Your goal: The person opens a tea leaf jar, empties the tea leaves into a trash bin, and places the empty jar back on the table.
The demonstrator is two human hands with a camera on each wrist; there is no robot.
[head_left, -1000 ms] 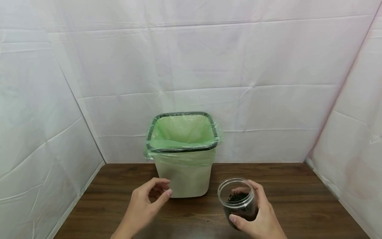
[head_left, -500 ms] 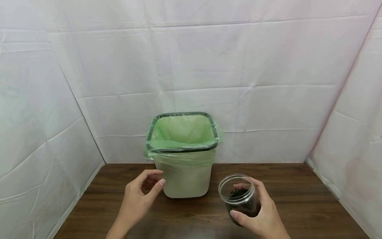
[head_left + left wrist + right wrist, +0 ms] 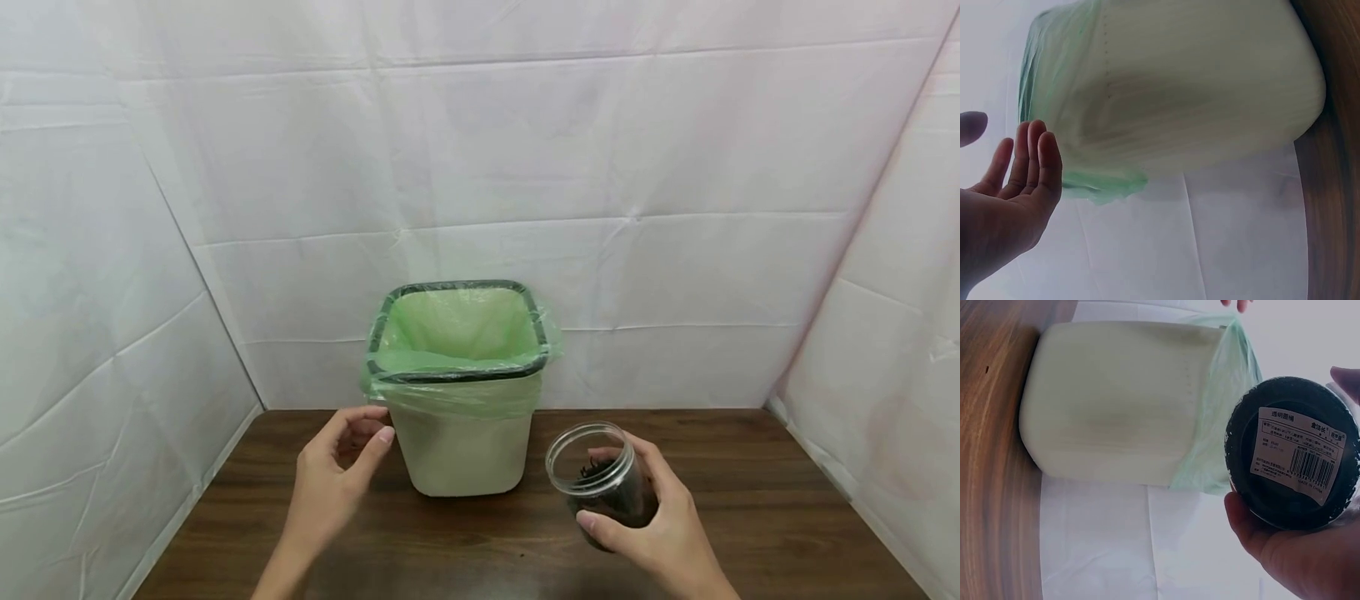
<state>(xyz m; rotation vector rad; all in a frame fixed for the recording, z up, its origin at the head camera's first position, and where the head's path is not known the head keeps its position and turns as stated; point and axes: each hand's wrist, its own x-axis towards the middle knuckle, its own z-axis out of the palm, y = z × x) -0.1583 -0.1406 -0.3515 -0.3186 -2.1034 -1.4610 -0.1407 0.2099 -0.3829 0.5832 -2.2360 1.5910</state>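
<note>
My right hand (image 3: 660,525) grips a clear lidless jar (image 3: 600,487), its thumb on the near side and fingers round the far side. Dark, shredded-looking stuff fills the jar's lower part, and its mouth tips toward the left. From the right wrist view, the jar's underside (image 3: 1291,450) shows a white printed label with a barcode. My left hand (image 3: 333,467) hovers beside the left side of a pale trash bin (image 3: 465,450), holding nothing, with fingers bent loosely and thumb apart. A green bag (image 3: 461,321) lines the bin and folds over its dark rim.
The bin stands upright on a brown wooden table (image 3: 735,483), close to the white sheet (image 3: 675,275) hung behind. White sheets also enclose both sides. A tiny dark crumb (image 3: 522,555) lies on the table in front of the bin.
My left hand has drifted left and farther forward, off the bin's front to its side. The jar, still in my right hand, has risen slightly in view. The bin has stayed put.
</note>
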